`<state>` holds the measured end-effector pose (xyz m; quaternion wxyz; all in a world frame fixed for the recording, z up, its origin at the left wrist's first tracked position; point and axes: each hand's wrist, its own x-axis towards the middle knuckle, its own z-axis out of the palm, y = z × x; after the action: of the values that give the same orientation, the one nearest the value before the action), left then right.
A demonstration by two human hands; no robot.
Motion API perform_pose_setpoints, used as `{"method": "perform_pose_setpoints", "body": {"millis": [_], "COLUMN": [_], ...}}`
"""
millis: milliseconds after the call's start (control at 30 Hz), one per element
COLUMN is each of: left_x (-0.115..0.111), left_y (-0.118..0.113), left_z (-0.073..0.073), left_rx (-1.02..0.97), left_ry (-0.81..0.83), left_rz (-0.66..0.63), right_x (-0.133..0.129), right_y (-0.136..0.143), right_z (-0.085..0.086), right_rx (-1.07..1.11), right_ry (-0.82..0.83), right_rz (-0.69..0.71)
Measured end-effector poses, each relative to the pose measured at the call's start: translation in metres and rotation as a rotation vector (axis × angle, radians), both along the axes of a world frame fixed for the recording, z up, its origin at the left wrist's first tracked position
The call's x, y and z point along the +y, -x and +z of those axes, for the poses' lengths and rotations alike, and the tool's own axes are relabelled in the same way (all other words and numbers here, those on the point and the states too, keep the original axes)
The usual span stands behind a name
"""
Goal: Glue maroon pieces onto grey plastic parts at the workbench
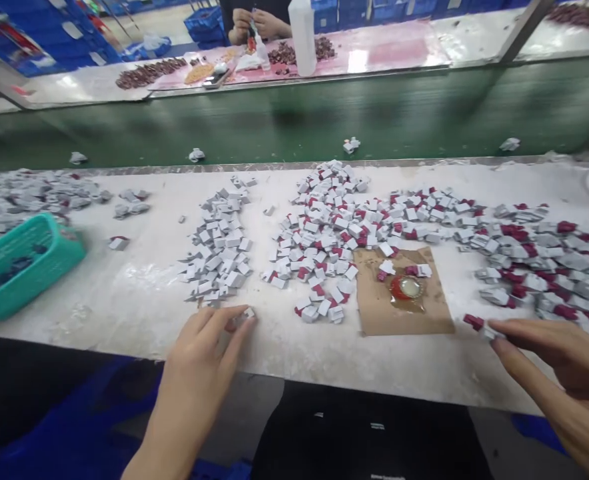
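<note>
Seen from above a lap in dark clothing (374, 433), the left hand (202, 353) pinches a small gray piece (248, 312) between thumb and forefinger, fingertips nearly together, at the near side of a white counter (299, 360). Well apart from it, the right hand (564, 373) grips a maroon-and-gray part (474, 323) the same way, its maroon end pointing left, just beyond the fingertips.

Between the hands and slightly farther in lies a brown cardboard square (404, 323), bearing a round, red-rimmed object (407, 287) in a glossy amber patch and two maroon-and-gray pieces near its far side. To the left, a teal basket (69, 248) holds dark pieces (4, 277).

A gray heap (222, 247) sits beyond the left hand; beside it spreads a mixed heap (324, 233) of gray and maroon parts, reaching toward a right-hand heap (549, 267) beyond the right hand. Another pile (34, 190) lies behind the basket.

Past the counter, four small clusters (351, 145) rest spaced along a green strip (274, 120). On the far side, another person's hands (269, 25) work over a pink-covered surface (389, 50) holding brown heaps (149, 72) and a white bottle (303, 37), with blue crates (62, 33) behind.
</note>
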<state>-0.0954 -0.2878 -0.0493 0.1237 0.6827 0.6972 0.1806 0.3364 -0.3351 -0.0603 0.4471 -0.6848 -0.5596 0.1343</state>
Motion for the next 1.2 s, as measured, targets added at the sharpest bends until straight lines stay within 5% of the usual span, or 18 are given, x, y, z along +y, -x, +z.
{"method": "perform_pose_setpoints", "body": {"millis": [167,367,1033,1200], "left_x": [0.000,-0.001,-0.010,0.003], "left_y": [-0.017,-0.004,0.002,-0.008], "left_z": [-0.001,-0.003,-0.013,-0.004], "left_rx": [-0.146,-0.176,-0.242,-0.242], "left_ry": [0.049,0.156,0.264,0.185], "left_rz": [-0.012,-0.069,-0.006,-0.142], "right_x": [0.030,0.059,0.066,0.067], "right_y": [0.037,0.047,0.046,0.049], "right_z": [0.028,0.032,0.038,0.044], "right_rx": [0.029,-0.036,-0.070,-0.037], "right_ry": [-0.006,-0.001,0.041,0.062], "right_rz": [0.167,0.313,0.342,0.348]}}
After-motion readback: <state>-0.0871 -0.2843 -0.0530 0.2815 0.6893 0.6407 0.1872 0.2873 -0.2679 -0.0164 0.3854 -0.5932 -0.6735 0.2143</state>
